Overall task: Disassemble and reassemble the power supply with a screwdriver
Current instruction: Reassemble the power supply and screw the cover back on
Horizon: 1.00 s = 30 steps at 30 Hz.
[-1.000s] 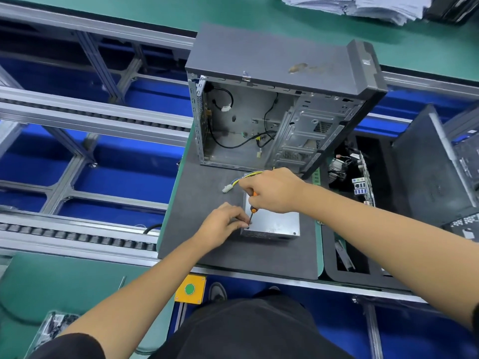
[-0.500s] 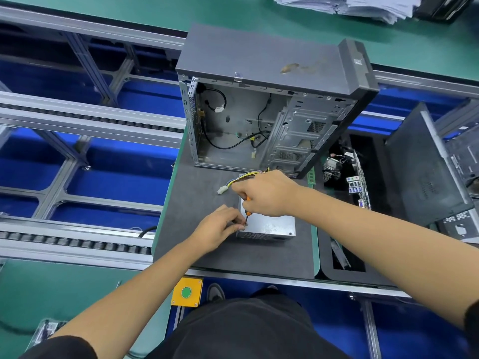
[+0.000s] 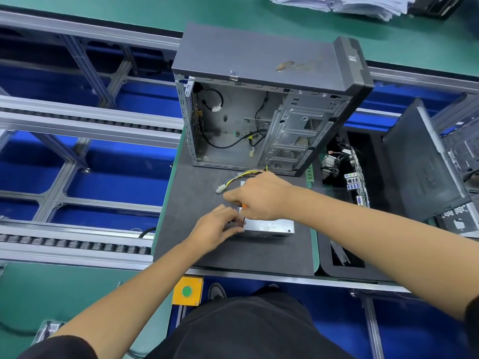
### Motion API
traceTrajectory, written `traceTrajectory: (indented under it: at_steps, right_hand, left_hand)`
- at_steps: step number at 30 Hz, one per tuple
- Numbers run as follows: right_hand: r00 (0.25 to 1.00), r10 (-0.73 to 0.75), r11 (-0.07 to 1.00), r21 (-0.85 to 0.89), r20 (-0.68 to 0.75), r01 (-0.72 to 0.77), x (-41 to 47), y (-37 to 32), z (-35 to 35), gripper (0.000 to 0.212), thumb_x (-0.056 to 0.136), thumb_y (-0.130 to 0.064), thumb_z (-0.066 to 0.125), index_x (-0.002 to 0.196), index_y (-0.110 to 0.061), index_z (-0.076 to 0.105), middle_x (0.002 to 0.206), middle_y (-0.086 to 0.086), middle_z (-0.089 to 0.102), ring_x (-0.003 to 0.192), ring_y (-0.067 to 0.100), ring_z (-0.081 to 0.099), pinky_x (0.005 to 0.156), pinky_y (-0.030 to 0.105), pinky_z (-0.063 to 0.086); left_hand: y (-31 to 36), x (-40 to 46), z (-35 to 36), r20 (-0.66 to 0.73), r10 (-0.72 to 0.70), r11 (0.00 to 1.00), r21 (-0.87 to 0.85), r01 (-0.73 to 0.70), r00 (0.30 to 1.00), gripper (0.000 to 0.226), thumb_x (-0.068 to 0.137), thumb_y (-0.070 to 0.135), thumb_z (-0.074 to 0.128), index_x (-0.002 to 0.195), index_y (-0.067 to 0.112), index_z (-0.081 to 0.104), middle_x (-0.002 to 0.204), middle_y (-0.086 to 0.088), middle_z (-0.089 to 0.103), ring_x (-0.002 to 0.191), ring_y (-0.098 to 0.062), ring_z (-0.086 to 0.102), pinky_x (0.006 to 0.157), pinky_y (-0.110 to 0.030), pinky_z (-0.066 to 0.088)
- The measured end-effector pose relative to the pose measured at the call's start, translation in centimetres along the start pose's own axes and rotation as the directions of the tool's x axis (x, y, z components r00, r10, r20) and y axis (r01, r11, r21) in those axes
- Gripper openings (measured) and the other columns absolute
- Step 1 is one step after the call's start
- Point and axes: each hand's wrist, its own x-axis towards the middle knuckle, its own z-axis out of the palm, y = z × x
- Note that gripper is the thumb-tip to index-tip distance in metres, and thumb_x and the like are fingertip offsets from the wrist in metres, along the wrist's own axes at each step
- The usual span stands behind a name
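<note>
Lower centre of the frame, the left hand [image 3: 217, 228] curls its fingers against the near-left corner of the power supply [image 3: 269, 226], steadying it. Just beyond, the right hand [image 3: 259, 195] is closed round a screwdriver [image 3: 243, 206], only an orange sliver showing, its tip hidden at that same corner. The unit lies out of the case on the dark surface [image 3: 197, 252], so removal looks done; whether its cover screws are coming out or going back I cannot tell. Farther up, its wire bundle [image 3: 241, 177] trails toward the emptied computer case [image 3: 259, 120], and refitting seems outstanding.
</note>
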Motion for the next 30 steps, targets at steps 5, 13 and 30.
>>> traceTrajectory:
  at_steps: [5, 13, 30]
  right_hand:
    - [0.989, -0.141, 0.988, -0.059, 0.05, 0.144, -0.2, -0.2, -0.9, 0.003, 0.079, -0.026, 0.04, 0.081, -0.025, 0.042, 0.061, -0.01, 0.031, 0.059, 0.026, 0.046, 0.056, 0.041, 0.051]
    - [0.893, -0.419, 0.791, -0.418, 0.162, 0.447, -0.2, -0.5, -1.2, 0.024, 0.089, -0.02, 0.047, 0.102, -0.036, 0.059, 0.084, -0.01, 0.054, 0.062, 0.018, 0.036, 0.072, 0.028, 0.026]
    - [0.987, -0.033, 0.967, -0.244, 0.159, 0.072, -0.3, -2.4, -0.2, 0.019, 0.098, -0.038, 0.042, 0.104, -0.02, 0.037, 0.071, 0.007, 0.054, 0.046, 0.021, 0.03, 0.045, 0.032, 0.017]
  left_hand:
    - [0.5, -0.2, 0.3, -0.097, -0.025, 0.999, 0.022, 0.028, 0.995, 0.015, 0.084, 0.042, 0.078, 0.094, 0.038, 0.067, 0.097, 0.024, 0.066, 0.097, 0.019, 0.049, 0.074, -0.004, 0.039]
    - [0.8, -0.5, 1.0, -0.114, -0.161, 0.986, -0.069, 0.154, 0.98, 0.023, 0.085, 0.045, 0.077, 0.104, 0.032, 0.072, 0.099, 0.009, 0.071, 0.092, -0.012, 0.066, 0.078, -0.041, 0.058]
    - [2.2, -1.0, 1.7, -0.262, -0.153, 0.986, -0.103, 0.13, 0.953, 0.027, 0.075, 0.02, 0.087, 0.091, 0.036, 0.072, 0.089, 0.013, 0.069, 0.078, 0.005, 0.06, 0.065, -0.004, 0.038]
